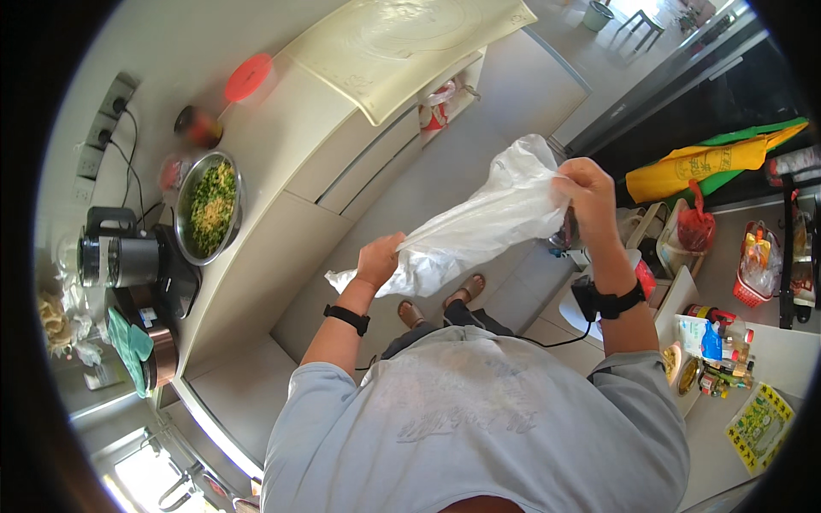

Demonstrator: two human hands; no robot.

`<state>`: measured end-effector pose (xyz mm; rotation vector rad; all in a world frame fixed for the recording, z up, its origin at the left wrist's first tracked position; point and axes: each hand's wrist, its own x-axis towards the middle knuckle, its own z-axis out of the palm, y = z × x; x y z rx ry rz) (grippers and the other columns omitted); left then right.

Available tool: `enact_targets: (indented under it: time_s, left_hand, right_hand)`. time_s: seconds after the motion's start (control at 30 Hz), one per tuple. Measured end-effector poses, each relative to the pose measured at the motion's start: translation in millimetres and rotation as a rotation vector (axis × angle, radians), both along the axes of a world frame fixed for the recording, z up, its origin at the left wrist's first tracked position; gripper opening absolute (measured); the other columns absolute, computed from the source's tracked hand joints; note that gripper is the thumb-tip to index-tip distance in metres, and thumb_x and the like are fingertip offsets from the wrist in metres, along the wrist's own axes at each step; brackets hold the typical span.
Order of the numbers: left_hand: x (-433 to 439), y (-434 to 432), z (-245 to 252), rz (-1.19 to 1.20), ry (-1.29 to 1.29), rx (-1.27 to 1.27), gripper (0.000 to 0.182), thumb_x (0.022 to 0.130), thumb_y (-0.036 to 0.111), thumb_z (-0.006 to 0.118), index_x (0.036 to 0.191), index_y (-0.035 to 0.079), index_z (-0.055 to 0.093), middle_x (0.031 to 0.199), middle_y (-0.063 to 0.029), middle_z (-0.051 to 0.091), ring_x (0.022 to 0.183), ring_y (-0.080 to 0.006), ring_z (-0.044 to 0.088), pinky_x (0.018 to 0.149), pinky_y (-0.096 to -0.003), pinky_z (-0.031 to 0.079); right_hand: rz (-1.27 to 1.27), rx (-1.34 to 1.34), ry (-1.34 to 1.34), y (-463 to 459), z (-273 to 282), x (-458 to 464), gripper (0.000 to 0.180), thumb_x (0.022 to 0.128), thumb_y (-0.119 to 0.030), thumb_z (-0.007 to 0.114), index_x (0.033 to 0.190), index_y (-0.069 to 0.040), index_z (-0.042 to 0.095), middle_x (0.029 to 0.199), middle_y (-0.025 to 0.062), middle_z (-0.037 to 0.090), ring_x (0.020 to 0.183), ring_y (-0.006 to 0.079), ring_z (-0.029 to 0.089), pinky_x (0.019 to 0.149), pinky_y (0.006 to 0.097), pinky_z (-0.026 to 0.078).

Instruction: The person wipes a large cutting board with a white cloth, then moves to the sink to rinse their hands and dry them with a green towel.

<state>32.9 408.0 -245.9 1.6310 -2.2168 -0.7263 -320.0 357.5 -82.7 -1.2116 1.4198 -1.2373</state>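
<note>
A translucent white plastic bag (465, 224) is stretched on a slant in front of my body, above the kitchen floor. My left hand (380, 260) grips its lower left part in a fist, and a loose end sticks out past that hand. At the upper right, my right hand (585, 192) pinches the bag near its wide, crumpled end. Whether anything is inside the bag I cannot tell; none shows through the film. Both wrists wear black straps.
On the left counter stand a steel bowl (208, 208) of chopped greens, a jar (199, 127), a red-lidded tub (250, 78) and a kettle (118, 250). A pale mat (410, 45) overhangs the counter edge. Bottles (728, 372) and a red basket (757, 266) occupy the right side.
</note>
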Motion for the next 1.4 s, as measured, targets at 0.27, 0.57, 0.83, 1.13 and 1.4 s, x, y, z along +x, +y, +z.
enact_targets:
  time_s: [0.27, 0.57, 0.83, 1.13, 1.4]
  left_hand:
    - [-24, 16, 75, -0.104, 0.508, -0.321, 0.046, 0.076, 0.006, 0.072, 0.119, 0.005, 0.057, 0.106, -0.0145, 0.066, 0.096, -0.0322, 0.064, 0.085, -0.0381, 0.048]
    - [76, 69, 99, 0.344, 0.909, -0.200, 0.016, 0.081, -0.010, 0.054, 0.085, -0.001, 0.066, 0.090, -0.0069, 0.067, 0.082, -0.0146, 0.063, 0.075, -0.0268, 0.049]
    - [135, 77, 68, 0.932, 0.157, -0.262, 0.059, 0.081, 0.010, 0.068, 0.131, -0.001, 0.038, 0.129, -0.0205, 0.045, 0.118, -0.0388, 0.043, 0.099, -0.0473, 0.035]
    - [27, 78, 106, 0.047, 0.205, -0.381, 0.061, 0.070, 0.001, 0.066, 0.128, 0.009, 0.047, 0.098, -0.0143, 0.062, 0.091, -0.0283, 0.062, 0.078, -0.0406, 0.048]
    - [25, 81, 123, 0.095, 0.412, -0.307, 0.066, 0.068, -0.002, 0.064, 0.129, 0.021, 0.051, 0.095, -0.0080, 0.063, 0.068, -0.0298, 0.063, 0.062, -0.0362, 0.056]
  right_hand:
    - [0.506, 0.050, 0.112, 66, -41, 154, 0.033, 0.084, -0.009, 0.067, 0.115, -0.003, 0.055, 0.102, 0.0113, 0.063, 0.087, 0.0218, 0.063, 0.078, 0.0333, 0.049]
    - [0.480, -0.334, 1.289, 59, -83, 71, 0.030, 0.077, -0.008, 0.060, 0.106, -0.005, 0.060, 0.104, 0.0103, 0.063, 0.104, 0.0308, 0.057, 0.099, 0.0387, 0.039]
    - [0.523, -0.639, 0.943, 61, -63, 86, 0.012, 0.080, -0.003, 0.058, 0.091, -0.004, 0.060, 0.083, 0.0109, 0.058, 0.081, 0.0299, 0.057, 0.082, 0.0383, 0.044]
    - [0.647, -0.678, 0.436, 87, -39, 209, 0.029, 0.081, -0.018, 0.070, 0.101, -0.003, 0.054, 0.104, 0.0150, 0.058, 0.101, 0.0330, 0.053, 0.091, 0.0410, 0.038]
    - [0.520, -0.087, 0.604, 100, -81, 167, 0.066, 0.074, -0.019, 0.074, 0.129, -0.001, 0.043, 0.120, 0.0221, 0.054, 0.113, 0.0375, 0.051, 0.094, 0.0431, 0.041]
